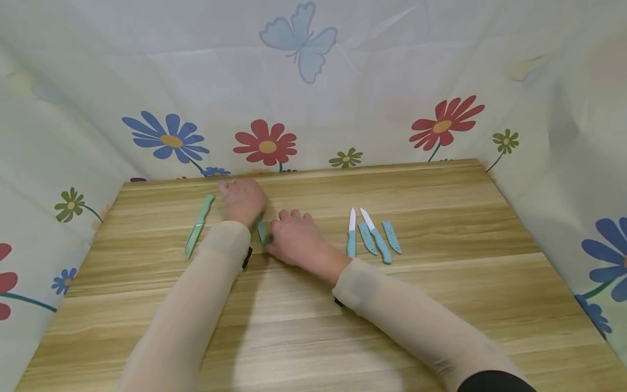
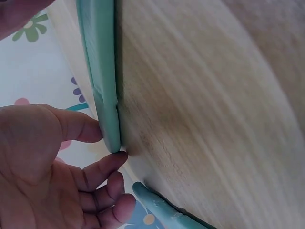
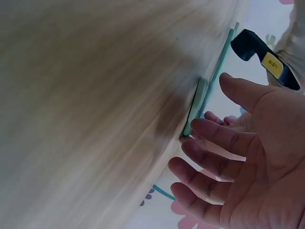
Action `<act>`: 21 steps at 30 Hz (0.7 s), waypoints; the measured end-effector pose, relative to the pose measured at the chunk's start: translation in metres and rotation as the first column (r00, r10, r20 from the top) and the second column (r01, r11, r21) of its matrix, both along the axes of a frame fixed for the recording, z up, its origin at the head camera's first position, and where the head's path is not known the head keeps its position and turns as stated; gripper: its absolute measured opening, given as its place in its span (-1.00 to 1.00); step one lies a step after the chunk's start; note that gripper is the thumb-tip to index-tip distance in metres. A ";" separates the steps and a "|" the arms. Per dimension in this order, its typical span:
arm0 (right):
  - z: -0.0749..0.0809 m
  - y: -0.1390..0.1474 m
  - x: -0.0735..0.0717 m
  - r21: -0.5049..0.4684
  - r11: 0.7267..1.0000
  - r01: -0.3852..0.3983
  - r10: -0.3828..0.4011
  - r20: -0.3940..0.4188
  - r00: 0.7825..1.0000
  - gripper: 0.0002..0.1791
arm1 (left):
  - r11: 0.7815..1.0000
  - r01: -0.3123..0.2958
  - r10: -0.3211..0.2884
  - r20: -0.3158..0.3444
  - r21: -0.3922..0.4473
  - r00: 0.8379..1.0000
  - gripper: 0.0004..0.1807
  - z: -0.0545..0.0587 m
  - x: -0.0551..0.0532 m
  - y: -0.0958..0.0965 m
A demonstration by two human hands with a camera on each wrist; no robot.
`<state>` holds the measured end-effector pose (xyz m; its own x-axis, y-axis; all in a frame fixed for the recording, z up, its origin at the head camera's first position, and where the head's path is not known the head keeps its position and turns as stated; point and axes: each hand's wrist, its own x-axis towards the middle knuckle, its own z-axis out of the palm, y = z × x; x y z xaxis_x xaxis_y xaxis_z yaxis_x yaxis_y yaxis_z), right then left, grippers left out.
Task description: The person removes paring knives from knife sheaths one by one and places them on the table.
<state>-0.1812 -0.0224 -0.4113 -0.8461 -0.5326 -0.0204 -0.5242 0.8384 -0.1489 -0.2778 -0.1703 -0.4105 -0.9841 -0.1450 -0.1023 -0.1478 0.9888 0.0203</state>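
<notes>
from where i stand, farthest left on the wooden surface lies a slim green knife, apparently sheathed, its handle end away from the person. next comes the left grip, a bare hand bent over the far end of a second green knife: the thumb touches the handle's butt, the forefinger tip is right beside it, and the other fingers are half bent; whether they truly pinch, i cannot tell. that second knife, seemingly sheathed too, lies between the two hands. the right grip is loosely spread near its other end, fingers almost straight, holding nothing. to handle this knife well, i'd keep thumb and forefinger on the handle alone, steady the sheathed end lightly with the right fingertips, and lay it down gently so it doesn't roll. farther right are a bare-bladed blue knife, a blue sheath, a second blue knife, also bare, and another sheath; i'd keep the right sleeve well off those blades.
</notes>
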 end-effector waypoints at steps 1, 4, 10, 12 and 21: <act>-0.001 -0.002 0.000 0.010 1.000 0.001 -0.001 -0.003 1.000 -0.57 | 1.000 -0.005 0.005 0.007 -0.002 1.000 -0.68 0.000 0.000 0.000; -0.003 -0.006 -0.001 0.059 0.998 0.008 -0.008 -0.010 1.000 -0.57 | 1.000 -0.012 0.012 0.015 -0.006 1.000 -0.68 0.001 0.002 0.000; -0.003 -0.009 -0.002 0.122 0.992 0.018 -0.018 -0.005 1.000 -0.66 | 1.000 -0.025 0.025 0.032 -0.010 0.999 -0.69 0.004 0.003 0.001; -0.003 -0.008 -0.002 0.124 0.992 0.018 -0.017 -0.005 1.000 -0.73 | 1.000 -0.028 0.028 0.037 -0.009 0.999 -0.70 0.004 0.003 0.001; -0.002 -0.002 -0.005 0.112 0.993 0.032 -0.030 -0.016 0.999 -0.80 | 0.997 -0.052 0.051 0.022 0.057 0.998 -0.63 0.006 0.004 0.000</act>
